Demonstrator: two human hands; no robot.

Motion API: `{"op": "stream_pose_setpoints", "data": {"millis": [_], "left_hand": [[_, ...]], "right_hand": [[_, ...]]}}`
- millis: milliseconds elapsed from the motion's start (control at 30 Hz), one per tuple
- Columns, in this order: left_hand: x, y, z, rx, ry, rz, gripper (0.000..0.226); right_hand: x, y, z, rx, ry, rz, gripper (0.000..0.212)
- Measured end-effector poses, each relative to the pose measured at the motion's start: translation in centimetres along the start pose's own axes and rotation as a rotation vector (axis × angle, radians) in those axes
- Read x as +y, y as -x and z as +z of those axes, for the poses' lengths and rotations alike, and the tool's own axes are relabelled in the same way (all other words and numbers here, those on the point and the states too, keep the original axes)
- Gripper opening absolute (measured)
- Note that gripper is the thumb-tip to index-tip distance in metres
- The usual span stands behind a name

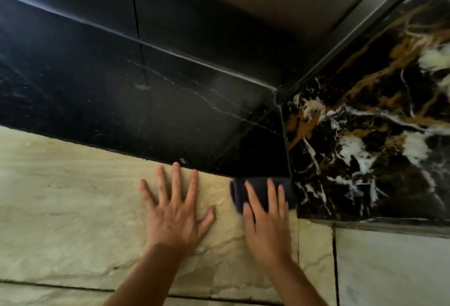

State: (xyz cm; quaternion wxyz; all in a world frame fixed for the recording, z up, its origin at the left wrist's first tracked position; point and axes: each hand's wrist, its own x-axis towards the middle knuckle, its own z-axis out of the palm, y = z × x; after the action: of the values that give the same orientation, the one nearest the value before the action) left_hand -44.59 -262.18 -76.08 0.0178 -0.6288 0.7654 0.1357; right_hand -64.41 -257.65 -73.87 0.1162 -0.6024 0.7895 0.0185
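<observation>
left grip [174, 210]: laid flat at lower centre on the beige stone surface [73, 196], fingers spread, nothing held | right grip [265, 220]: pressed with straight fingers on the dark cloth [237, 192], not closed round it | dark cloth: lodged right of centre, in the corner against the veined black marble wall [365, 147]

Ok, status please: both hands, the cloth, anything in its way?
Left hand flat on beige tile, holding nothing. Right hand presses dark cloth, fingers straight. Cloth sits in corner; veined marble slab blocks its right side.
</observation>
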Motion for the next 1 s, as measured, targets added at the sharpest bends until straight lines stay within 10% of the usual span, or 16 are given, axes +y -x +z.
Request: {"op": "stream_pose_setpoints", "data": {"millis": [400, 767, 1000], "left_hand": [[0.0, 0.1, 0.0, 0.069, -0.017, -0.019, 0.089], [0.1, -0.2, 1.0, 0.113, 0.032, -0.039, 0.091], [0.2, 0.1, 0.4, 0.074, -0.028, -0.01, 0.09]], "right_hand": [[-4.3, -23.6, -6.1, -0.23, -0.018, 0.043, 0.049], [0.6, -4.3, -0.5, 0.019, -0.016, -0.082, 0.049], [-4.3, -20.3, -4.1, -0.071, -0.035, -0.036, 0.049]]}}
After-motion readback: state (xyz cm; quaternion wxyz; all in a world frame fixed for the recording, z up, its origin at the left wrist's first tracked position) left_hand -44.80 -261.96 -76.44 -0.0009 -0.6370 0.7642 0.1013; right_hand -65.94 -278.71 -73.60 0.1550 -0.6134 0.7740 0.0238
